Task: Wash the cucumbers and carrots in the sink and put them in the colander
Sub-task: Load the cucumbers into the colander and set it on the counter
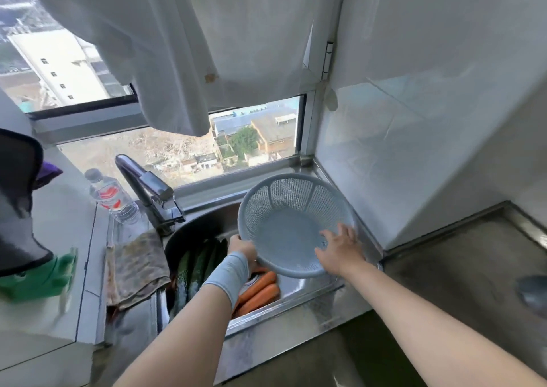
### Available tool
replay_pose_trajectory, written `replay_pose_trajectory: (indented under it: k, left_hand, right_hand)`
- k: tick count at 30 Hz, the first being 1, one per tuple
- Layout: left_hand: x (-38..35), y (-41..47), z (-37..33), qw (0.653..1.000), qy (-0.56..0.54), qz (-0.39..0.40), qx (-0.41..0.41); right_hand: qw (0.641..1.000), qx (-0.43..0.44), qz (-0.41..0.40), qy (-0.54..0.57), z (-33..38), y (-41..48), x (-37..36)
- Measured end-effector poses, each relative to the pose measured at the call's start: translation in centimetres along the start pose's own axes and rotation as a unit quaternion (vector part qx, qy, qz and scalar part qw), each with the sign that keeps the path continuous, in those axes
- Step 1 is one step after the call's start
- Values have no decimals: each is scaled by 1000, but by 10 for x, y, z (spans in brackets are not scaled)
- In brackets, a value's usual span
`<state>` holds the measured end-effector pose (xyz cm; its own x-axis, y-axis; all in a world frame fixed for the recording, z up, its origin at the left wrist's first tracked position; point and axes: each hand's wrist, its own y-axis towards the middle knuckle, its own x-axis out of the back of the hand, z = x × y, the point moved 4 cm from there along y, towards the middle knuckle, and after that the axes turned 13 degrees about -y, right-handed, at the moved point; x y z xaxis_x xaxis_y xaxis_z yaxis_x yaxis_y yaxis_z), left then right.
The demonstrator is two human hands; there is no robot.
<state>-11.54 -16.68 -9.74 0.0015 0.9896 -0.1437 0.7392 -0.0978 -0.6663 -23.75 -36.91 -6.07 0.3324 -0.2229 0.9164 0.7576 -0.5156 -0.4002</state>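
Observation:
A pale blue-grey mesh colander is tilted above the right part of the steel sink, with nothing inside it. My left hand, with a light wrist wrap, grips its left rim. My right hand holds its lower right rim, fingers spread inside the bowl. Down in the sink lie several dark green cucumbers on the left and orange carrots on the right, partly hidden by my left arm.
A chrome faucet stands behind the sink. A water bottle stands on the left ledge, and a worn cloth drapes over the sink's left edge. Green gloves lie far left. A steel counter runs to the right, a curtain overhead.

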Motion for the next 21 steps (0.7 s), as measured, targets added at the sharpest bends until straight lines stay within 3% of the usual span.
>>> replay_pose_trajectory:
  k: [8, 13, 16, 21]
  left_hand:
    - [-51, 29, -25, 995, -91, 10, 35]
    - [-66, 45, -42, 999, 43, 2, 19]
    - [-69, 44, -45, 988, 135, 28, 62]
    - [-71, 39, -51, 976, 162, 93, 116]
  right_hand:
    - [988, 138, -20, -66, 9, 48, 22]
    - [972, 191, -5, -139, 9, 90, 35]
    - [961, 221, 5, -165, 12, 104, 41]
    - [946, 244, 8, -213, 11, 119, 46]
